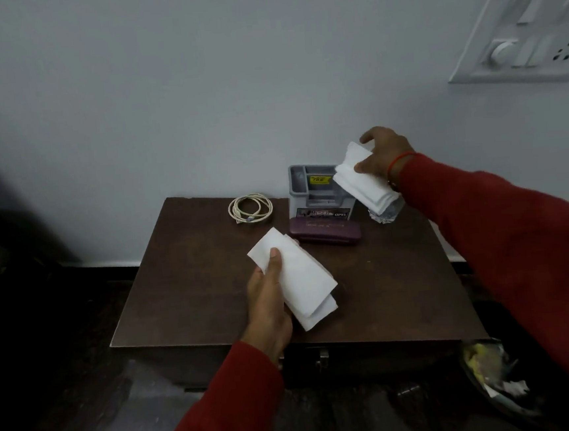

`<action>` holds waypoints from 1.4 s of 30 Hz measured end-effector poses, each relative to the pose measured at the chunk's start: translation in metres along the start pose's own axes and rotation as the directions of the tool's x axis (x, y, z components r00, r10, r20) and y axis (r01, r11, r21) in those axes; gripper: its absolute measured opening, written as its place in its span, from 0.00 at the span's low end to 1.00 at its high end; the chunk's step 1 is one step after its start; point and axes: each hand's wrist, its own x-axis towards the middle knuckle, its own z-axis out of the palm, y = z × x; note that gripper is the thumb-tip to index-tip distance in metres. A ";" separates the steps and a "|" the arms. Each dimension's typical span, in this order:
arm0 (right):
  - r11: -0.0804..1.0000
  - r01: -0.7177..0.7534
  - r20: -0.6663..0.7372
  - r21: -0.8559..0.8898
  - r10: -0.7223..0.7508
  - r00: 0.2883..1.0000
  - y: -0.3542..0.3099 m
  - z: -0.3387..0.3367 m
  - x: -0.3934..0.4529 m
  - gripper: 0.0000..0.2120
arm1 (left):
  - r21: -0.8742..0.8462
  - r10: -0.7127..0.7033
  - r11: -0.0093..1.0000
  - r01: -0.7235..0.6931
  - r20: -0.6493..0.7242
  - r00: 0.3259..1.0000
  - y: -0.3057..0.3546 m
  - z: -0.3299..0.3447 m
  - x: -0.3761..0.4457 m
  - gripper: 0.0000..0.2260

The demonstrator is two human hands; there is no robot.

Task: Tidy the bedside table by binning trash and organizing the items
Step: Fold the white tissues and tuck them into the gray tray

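Evidently the sorting step is in hand: each hand has a bundle of white tissue, and neither bundle has reached a resting place yet. The left hand (266,302) holds a folded tissue (299,279) over the near middle of the bench (186,292), its thumb lying on top of the paper and its other fingers hidden beneath, so the hold is closed round the tissue though how tightly I cannot tell. The right hand (386,156) is raised over the far right of the bench, fingers (367,136) curled round the upper end of a thicker tissue stack (359,184), which hangs in front of the grey organizer (312,192) standing against the wall.

A purple case (326,234) lies just in front of the organizer, a coiled cable (250,208) sits to its left, and something crumpled and foil-like (384,215) rests beneath the stack. A bin (493,372) with trash in it shows at the near right, below the bench edge.

Whether these tissues count as clean stock or as trash cannot be told. If clean, the next move likely calls for joining both bundles and squaring them beside or in the organizer; if trash, for carrying them right and down to the bin. The foil scrap probably belongs there too.
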 end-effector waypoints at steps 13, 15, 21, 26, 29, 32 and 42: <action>0.863 0.070 0.199 -0.499 0.036 0.979 -0.010 0.011 0.048 0.21 | 0.086 -0.050 0.995 0.051 -0.011 0.999 -0.004 0.008 0.016 0.14; 0.843 0.093 0.279 -0.530 0.070 0.958 -0.017 0.006 0.050 0.23 | 0.089 -0.063 0.994 0.065 -0.026 0.998 -0.004 0.009 0.018 0.15; 0.808 0.135 0.416 -0.573 0.145 0.898 -0.035 0.008 0.058 0.25 | 0.126 -0.109 0.986 0.111 -0.027 0.994 -0.003 0.015 0.019 0.14; 0.798 0.177 0.486 -0.577 0.161 0.859 -0.035 0.018 0.061 0.26 | 0.176 -0.111 0.978 0.112 -0.014 0.994 -0.006 0.016 0.020 0.15; 0.840 0.137 0.493 -0.526 0.169 0.854 -0.036 0.021 0.059 0.28 | 0.184 -0.114 0.976 0.113 -0.007 0.993 -0.007 0.017 0.022 0.12; 0.873 0.069 0.426 -0.483 0.165 0.890 -0.033 0.017 0.058 0.40 | 0.175 -0.114 0.978 0.111 0.006 0.993 -0.005 0.020 0.022 0.08; 0.821 0.199 0.397 -0.535 0.037 0.917 -0.031 -0.002 0.053 0.21 | 0.198 -0.094 0.976 0.090 0.010 0.996 -0.005 0.022 0.022 0.12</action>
